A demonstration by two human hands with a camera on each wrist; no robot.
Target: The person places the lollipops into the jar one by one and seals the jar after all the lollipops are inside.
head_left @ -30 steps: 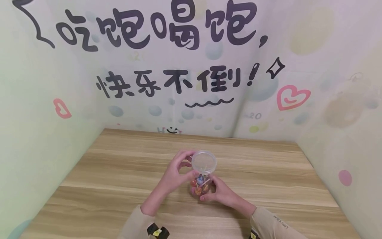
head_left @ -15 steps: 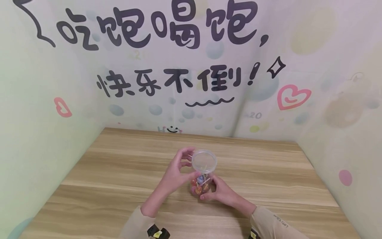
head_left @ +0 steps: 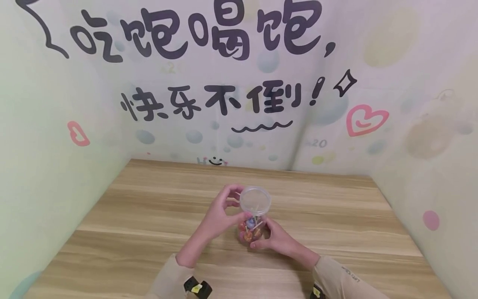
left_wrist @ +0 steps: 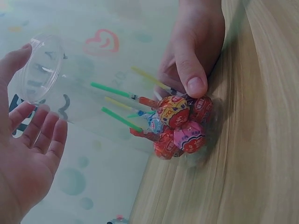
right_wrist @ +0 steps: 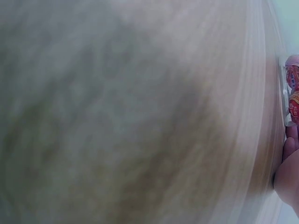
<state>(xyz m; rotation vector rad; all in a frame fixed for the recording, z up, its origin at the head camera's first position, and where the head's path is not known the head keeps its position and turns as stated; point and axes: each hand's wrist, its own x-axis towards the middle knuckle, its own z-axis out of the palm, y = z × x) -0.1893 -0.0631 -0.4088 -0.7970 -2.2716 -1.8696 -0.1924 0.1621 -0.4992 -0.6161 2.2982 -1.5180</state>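
Note:
A clear plastic jar (head_left: 263, 229) stands upright on the table, with several wrapped lollipops (left_wrist: 174, 113) in its lower part. Their green and yellow sticks point up toward the clear round lid (head_left: 255, 200). My left hand (head_left: 220, 214) holds the lid at its edge, thumb on one side and fingertips on the other, as the left wrist view shows. Low down, my right hand (head_left: 279, 241) grips the jar's body from the right. In the right wrist view only part of that hand (right_wrist: 290, 177) and a few red-wrapped lollipops (right_wrist: 293, 105) show at the edge.
The wood-grain table (head_left: 149, 195) spreads around the jar on all sides. Behind it stands a pale wall (head_left: 179, 137) with large black lettering, hearts and dots. Side walls border the table left and right. Both sleeves carry a black wrist strap (head_left: 198, 288).
The jar and my right hand stay in place. My left fingers have shifted slightly at the lid's edge, spreading a little compared with one second ago.

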